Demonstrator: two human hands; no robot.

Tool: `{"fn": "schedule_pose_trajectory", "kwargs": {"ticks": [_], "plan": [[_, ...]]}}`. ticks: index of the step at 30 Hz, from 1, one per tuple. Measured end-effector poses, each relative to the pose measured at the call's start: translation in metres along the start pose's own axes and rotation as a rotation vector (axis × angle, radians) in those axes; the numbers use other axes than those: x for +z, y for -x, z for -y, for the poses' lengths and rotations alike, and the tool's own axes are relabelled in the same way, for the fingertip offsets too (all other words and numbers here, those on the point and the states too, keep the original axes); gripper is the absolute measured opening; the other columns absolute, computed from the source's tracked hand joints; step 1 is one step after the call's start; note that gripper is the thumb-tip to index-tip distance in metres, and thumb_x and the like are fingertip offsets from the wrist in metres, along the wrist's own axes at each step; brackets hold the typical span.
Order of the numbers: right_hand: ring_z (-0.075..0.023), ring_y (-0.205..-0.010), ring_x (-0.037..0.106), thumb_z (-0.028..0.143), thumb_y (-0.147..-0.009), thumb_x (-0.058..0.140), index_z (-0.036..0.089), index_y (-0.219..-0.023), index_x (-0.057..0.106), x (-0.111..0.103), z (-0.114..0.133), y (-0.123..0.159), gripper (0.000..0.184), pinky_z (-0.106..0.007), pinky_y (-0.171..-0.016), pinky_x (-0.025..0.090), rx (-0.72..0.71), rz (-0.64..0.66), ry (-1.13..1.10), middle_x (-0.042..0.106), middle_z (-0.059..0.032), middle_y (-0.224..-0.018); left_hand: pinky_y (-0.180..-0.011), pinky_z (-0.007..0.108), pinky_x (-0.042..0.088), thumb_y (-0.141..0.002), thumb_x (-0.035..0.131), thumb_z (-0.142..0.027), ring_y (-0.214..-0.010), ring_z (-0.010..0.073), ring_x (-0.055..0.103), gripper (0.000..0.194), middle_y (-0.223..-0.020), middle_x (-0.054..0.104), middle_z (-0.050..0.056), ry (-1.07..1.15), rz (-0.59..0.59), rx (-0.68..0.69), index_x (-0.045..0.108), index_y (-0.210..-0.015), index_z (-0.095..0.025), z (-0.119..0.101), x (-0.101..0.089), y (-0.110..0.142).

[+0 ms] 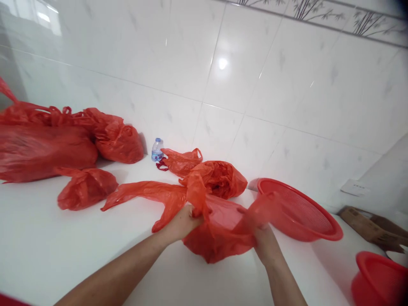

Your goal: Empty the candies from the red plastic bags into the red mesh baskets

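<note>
Both my hands grip one red plastic bag (216, 238) that rests on the white counter (63, 246). My left hand (183, 223) is closed on the bag's left handle. My right hand (264, 240) is closed on the right handle, which is blurred by motion. The bag bulges between the hands; its contents are hidden. An empty, flattened red bag (143, 193) lies just left of my left hand.
Several filled red bags (117, 140) sit at the back left, another (219, 176) behind my hands. A small water bottle (157, 149) stands by the tiled wall. A red colander (302, 212) is on the right, a second red basket (379, 280) at the lower right, wooden boards (369, 227) beyond.
</note>
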State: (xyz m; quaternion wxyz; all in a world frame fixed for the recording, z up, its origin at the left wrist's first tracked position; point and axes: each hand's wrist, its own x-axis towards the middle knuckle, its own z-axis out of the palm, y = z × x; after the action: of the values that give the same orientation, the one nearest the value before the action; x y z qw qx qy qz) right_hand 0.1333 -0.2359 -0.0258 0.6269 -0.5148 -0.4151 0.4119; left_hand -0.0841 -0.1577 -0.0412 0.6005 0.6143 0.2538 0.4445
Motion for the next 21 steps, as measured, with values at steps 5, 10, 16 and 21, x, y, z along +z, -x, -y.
{"fn": "schedule_pose_trajectory", "kwargs": {"ticks": [5,10,16,21], "plan": [[-0.0231,-0.083,0.066,0.030,-0.064,0.077,0.022,-0.092,0.071,-0.005,0.006,-0.032,0.030,-0.035,-0.076,0.054,-0.088,-0.025,-0.352,0.072,-0.0043,-0.086,-0.086,0.039,0.051,-0.075,0.069,-0.027,-0.095,0.0271,0.065,0.030,-0.103,0.070,0.010,0.486,0.004,-0.145,0.064,-0.103,-0.017,0.005,0.001,-0.024],[-0.0240,-0.102,0.063,0.034,-0.074,0.067,0.021,-0.099,0.069,0.003,-0.024,-0.069,0.029,-0.040,-0.090,0.051,0.052,0.104,-0.633,0.070,-0.0055,-0.106,-0.084,0.042,0.052,-0.072,0.071,-0.023,-0.092,0.0299,0.067,0.031,-0.094,0.072,0.015,0.767,-0.147,-0.392,0.063,-0.100,-0.011,0.039,0.007,-0.044],[-0.0185,-0.077,0.066,0.037,-0.077,0.065,0.024,-0.086,0.069,0.027,-0.065,-0.089,0.016,-0.033,-0.074,0.055,0.131,0.218,-0.706,0.072,-0.0013,-0.081,-0.077,0.036,0.055,-0.075,0.063,-0.014,-0.084,0.0257,0.070,0.028,-0.085,0.073,0.012,0.781,-0.233,-0.365,0.062,-0.103,-0.013,0.083,0.013,-0.070],[-0.0145,-0.066,0.061,0.057,-0.071,0.066,0.024,-0.075,0.065,0.029,-0.084,-0.094,0.033,-0.027,-0.067,0.053,0.109,0.291,-0.690,0.065,0.0013,-0.069,-0.074,0.035,0.056,-0.073,0.064,-0.011,-0.079,0.0247,0.071,0.032,-0.082,0.073,0.010,0.815,-0.212,-0.376,0.062,-0.104,-0.014,0.095,0.015,-0.086]]}}
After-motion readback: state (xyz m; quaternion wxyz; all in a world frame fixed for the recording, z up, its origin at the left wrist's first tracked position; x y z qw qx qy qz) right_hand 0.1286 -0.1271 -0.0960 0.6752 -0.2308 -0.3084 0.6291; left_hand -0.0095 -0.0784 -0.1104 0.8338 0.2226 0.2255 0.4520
